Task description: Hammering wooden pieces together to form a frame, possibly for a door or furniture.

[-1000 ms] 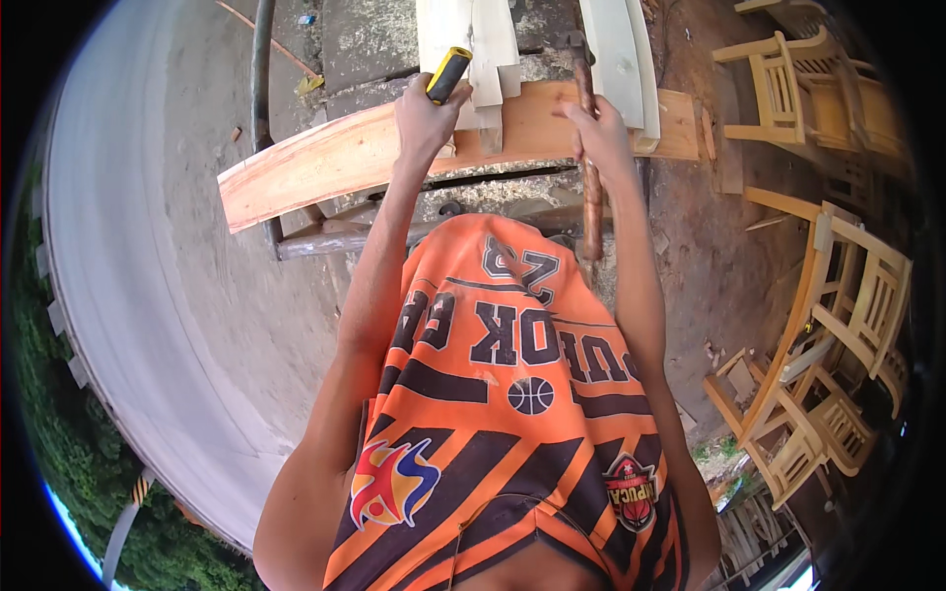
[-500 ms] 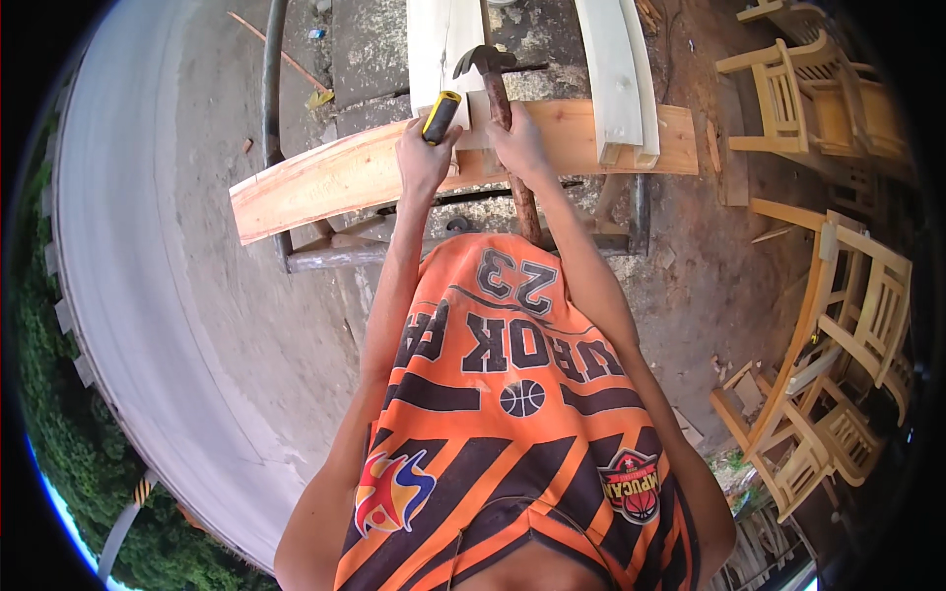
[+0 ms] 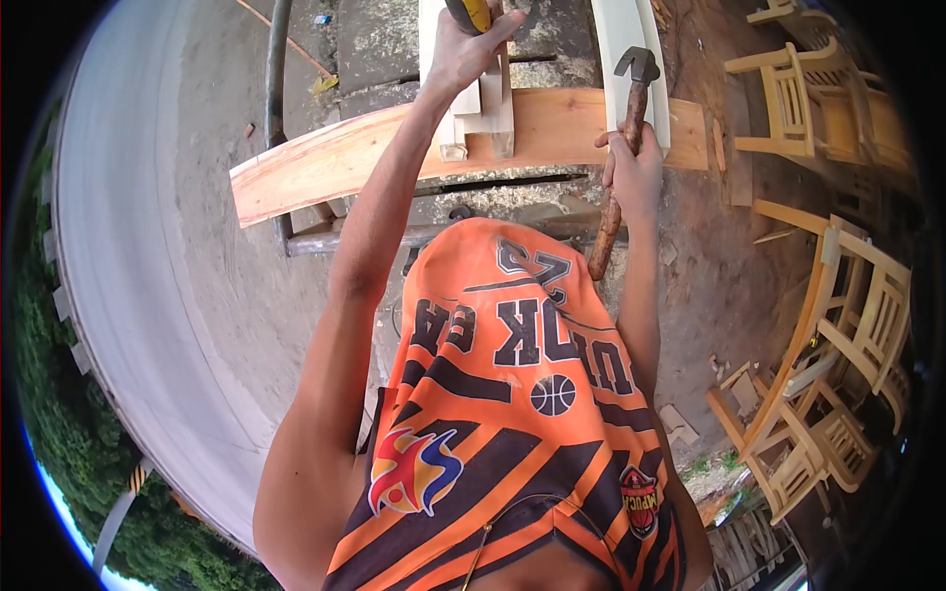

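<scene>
My left hand [image 3: 461, 51] is closed round a hand tool [image 3: 471, 12] with a yellow-and-black handle; its working end cannot be seen. It is over the far part of a pale wooden piece [image 3: 501, 113] that lies across a reddish plank [image 3: 325, 158]. To the right, my right hand [image 3: 636, 167] grips a claw hammer [image 3: 638, 98] by its worn wooden handle, head pointing away from me. Beneath the hammer's head, a second pale wooden piece [image 3: 616, 30] also rests across the plank.
A metal-pipe frame [image 3: 278, 98] stands under and beside the plank. Several wooden chairs [image 3: 788, 98] are at the right, with wood offcuts [image 3: 678, 424] on the ground. A paved road [image 3: 138, 246] runs along the left, with green plants [image 3: 59, 394] beyond it.
My left hand has moved farther away with the yellow-and-black tool. My right hand has shifted right with the hammer, from the left pale piece to over the right one.
</scene>
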`<state>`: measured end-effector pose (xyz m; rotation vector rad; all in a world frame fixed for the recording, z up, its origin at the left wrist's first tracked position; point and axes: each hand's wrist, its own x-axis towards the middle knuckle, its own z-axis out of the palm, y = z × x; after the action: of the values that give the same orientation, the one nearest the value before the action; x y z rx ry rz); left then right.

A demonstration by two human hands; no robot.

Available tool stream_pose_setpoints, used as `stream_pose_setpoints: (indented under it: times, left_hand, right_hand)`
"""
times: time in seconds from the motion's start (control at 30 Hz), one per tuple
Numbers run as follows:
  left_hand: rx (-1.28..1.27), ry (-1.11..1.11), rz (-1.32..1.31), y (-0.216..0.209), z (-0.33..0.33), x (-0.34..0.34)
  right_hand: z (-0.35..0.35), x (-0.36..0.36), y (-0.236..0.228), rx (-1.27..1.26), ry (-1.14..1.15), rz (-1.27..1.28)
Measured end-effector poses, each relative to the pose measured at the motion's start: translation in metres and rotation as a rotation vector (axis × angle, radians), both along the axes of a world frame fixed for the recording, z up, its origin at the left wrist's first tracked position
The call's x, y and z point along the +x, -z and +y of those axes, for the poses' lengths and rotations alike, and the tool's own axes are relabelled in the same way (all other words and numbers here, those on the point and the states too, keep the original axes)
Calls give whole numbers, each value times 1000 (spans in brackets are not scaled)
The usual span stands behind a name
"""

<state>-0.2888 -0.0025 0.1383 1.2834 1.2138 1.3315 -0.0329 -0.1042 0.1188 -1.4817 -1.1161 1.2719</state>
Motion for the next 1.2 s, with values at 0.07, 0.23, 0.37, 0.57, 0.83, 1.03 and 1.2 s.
stream_pose_setpoints:
  times: [0.07,0.23,0.37,0.57,0.83,1.03,1.2]
  left_hand:
    - [9,35,17,3,2,-5]
    - [-7,49,-3,-4,2,-1]
    - [-66,-49,136,-15,-1,4]
    - [100,-65,264,9,10,6]
    - [79,-93,210,22,3,-26]
    - [350,-78,4,19,24,22]
    - [231,85,53,31,31,10]
  right_hand:
    - [-8,6,-9,-6,3,-6]
    - [-18,8,-18,-21,-4,-19]
    - [-20,-1,-28,-30,-49,-38]
    - [-3,-7,-73,151,-183,-279]
    - [61,-57,-164,776,-403,-703]
    - [54,-42,-186,509,-588,-880]
    - [70,-54,-273,780,-276,-719]
